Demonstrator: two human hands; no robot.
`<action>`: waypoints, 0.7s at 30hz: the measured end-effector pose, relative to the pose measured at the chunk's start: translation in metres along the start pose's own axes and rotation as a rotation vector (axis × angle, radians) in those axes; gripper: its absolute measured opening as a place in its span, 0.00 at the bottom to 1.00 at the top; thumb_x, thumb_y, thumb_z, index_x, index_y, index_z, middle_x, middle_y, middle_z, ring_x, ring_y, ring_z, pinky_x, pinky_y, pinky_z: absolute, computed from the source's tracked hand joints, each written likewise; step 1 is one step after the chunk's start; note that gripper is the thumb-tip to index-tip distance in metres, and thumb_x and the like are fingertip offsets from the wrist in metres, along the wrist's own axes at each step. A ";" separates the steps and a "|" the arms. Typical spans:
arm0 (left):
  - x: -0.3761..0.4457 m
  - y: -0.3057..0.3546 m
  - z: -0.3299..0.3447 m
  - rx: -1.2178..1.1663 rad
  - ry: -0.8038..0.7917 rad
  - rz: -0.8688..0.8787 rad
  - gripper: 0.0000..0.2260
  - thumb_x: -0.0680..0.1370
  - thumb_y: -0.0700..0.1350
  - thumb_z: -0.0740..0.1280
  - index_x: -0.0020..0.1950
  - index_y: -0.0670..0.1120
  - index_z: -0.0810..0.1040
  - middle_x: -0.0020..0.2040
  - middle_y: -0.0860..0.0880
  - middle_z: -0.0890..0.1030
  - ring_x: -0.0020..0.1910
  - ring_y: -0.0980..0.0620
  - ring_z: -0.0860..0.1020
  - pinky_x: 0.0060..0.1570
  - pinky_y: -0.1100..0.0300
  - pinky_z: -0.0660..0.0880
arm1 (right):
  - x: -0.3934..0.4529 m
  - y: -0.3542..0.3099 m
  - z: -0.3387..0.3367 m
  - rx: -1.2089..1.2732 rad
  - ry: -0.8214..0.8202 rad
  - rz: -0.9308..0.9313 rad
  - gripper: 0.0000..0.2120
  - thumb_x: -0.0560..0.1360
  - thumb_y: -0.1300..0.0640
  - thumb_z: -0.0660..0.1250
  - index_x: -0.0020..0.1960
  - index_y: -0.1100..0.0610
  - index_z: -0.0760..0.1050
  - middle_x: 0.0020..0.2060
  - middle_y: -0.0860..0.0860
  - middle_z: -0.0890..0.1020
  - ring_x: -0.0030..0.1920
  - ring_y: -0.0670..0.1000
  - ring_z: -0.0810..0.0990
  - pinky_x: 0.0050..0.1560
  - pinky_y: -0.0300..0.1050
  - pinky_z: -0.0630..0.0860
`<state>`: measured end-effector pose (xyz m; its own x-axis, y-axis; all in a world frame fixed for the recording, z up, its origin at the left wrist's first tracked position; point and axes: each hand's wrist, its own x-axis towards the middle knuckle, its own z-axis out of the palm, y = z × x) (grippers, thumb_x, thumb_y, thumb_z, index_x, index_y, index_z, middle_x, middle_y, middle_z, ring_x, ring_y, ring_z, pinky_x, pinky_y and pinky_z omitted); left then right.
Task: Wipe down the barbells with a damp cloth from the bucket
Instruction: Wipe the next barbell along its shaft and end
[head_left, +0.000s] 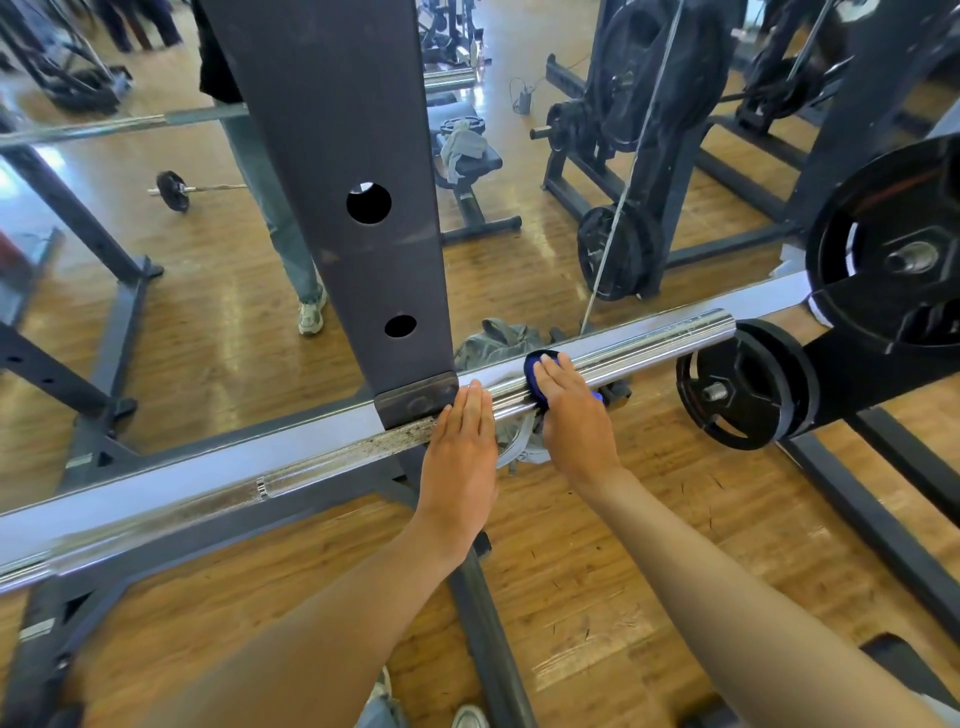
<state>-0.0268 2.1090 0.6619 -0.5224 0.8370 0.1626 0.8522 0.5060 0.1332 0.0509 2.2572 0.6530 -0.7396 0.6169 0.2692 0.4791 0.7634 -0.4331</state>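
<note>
Under the right hand (571, 415), fingers laid straight and close together press a blue cloth (537, 374) onto the smooth chrome sleeve of the barbell (623, 353); the cloth wraps partly round the bar, showing at the fingertips and again by the thumb side. At nine o'clock from it, the left hand (462, 452) lies flat on the bar, fingers straight and together, holding nothing, right beside the rack upright (353, 208).

Resting on the rack, the barbell has its long axis running from eight o'clock low on the left to two o'clock, where the bare sleeve end points towards the black plates (737, 389) stored on the frame. It looks heavy and rigid, so it should stay put under pressure; wet chrome will likely be slick, the knurled stretch (337, 457) rougher and apt to snag. The cloth seems soft and light, best cupped round the bar. No bucket is in view.
</note>
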 end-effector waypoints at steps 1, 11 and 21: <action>-0.001 0.000 0.000 -0.009 0.004 -0.004 0.38 0.83 0.40 0.65 0.83 0.40 0.41 0.84 0.42 0.45 0.83 0.45 0.45 0.79 0.53 0.44 | 0.001 0.000 -0.003 0.016 -0.016 -0.023 0.30 0.76 0.73 0.66 0.76 0.60 0.68 0.75 0.54 0.71 0.78 0.53 0.64 0.73 0.51 0.70; -0.001 -0.001 0.004 -0.052 0.053 0.008 0.38 0.81 0.37 0.66 0.83 0.40 0.44 0.84 0.41 0.47 0.83 0.45 0.47 0.80 0.53 0.45 | 0.011 0.006 -0.010 0.024 -0.043 -0.242 0.22 0.74 0.65 0.74 0.67 0.59 0.78 0.67 0.54 0.79 0.66 0.55 0.78 0.68 0.49 0.74; -0.001 -0.004 0.010 -0.037 0.081 0.014 0.39 0.77 0.38 0.72 0.83 0.40 0.55 0.82 0.41 0.57 0.82 0.44 0.56 0.77 0.52 0.50 | 0.021 0.021 0.015 -0.075 -0.054 -0.426 0.22 0.84 0.45 0.61 0.70 0.59 0.71 0.73 0.56 0.71 0.77 0.57 0.64 0.78 0.57 0.61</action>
<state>-0.0298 2.1083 0.6515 -0.5124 0.8237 0.2429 0.8585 0.4851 0.1660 0.0386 2.2831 0.6367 -0.9016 0.2339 0.3638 0.1569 0.9607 -0.2290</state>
